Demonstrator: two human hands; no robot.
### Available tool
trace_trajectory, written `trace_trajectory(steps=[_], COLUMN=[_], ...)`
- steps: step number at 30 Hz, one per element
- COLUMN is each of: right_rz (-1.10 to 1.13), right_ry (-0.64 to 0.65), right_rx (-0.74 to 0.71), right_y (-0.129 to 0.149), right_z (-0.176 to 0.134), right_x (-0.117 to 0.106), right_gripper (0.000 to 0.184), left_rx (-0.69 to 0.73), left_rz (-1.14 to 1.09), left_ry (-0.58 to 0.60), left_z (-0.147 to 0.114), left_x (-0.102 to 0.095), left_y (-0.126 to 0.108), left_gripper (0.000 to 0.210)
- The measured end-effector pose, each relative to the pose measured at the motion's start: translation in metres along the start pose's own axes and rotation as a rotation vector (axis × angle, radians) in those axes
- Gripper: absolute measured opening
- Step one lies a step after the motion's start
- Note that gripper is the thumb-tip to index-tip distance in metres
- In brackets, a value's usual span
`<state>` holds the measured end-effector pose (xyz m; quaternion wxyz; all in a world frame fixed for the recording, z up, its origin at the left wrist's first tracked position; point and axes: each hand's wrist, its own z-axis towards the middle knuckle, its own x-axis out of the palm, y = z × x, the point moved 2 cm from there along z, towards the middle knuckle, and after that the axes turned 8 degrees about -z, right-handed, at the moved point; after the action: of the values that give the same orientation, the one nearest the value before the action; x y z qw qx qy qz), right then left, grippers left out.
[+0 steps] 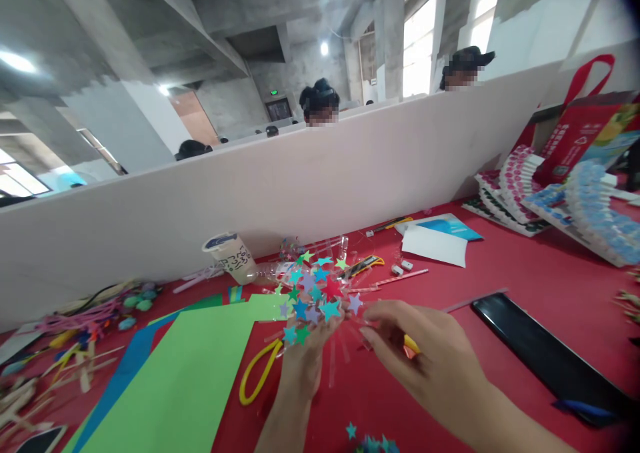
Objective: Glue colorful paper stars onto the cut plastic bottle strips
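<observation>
My left hand [303, 356] is closed around a bunch of clear strips topped with paper stars [315, 291] in blue, green, lavender and red. The stars hide most of its fingers. To the right of the bunch is my right hand [430, 346], its thumb and index finger curled toward each other with a small gap between the tips. These fingertips are close beside a lavender star [355, 304] at the bunch's edge; whether they touch it I cannot tell. More loose stars [373, 443] lie at the bottom edge, partly cut off.
Green paper [205, 373] lies at left, near a yellow loop [257, 373]. Behind stand a paper cup [233, 259] and a white partition [300, 193]. A cutter [363, 266], white sheet [435, 244] and black case [540, 346] lie on the red table. People sit beyond.
</observation>
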<state>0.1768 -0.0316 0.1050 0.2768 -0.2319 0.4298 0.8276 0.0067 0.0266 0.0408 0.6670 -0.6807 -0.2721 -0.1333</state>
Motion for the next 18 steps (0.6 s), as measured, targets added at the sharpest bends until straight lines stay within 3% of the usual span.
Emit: trace_trajectory(steps=[6,9,13,18], right_rz=[0.089,0.338,0.77,0.989], right_ry=[0.038,0.129,0.244,0.324], right_rx=[0.04,0.176,0.355,0.373], right_y=[0.002,0.001,0.0,0.0], right_z=[0.001,0.004,0.007,0.007], right_x=[-0.005,-0.005,-0.001,0.005], right_gripper=[0.007,0.009,0.008,0.014], left_rx=[0.003,0.007,-0.027,-0.028], left_rz=[-0.108,-0.092,0.063,0.103], left_ry=[-0.03,-0.026,0.063,0.073], left_z=[0.0,0.0,-0.004,-0.006], left_x=[0.004,0.008,0.011,0.012], left_y=[-0.003,-0.008,-0.012,-0.015], left_gripper=[0.032,0.031,0.026,0.023])
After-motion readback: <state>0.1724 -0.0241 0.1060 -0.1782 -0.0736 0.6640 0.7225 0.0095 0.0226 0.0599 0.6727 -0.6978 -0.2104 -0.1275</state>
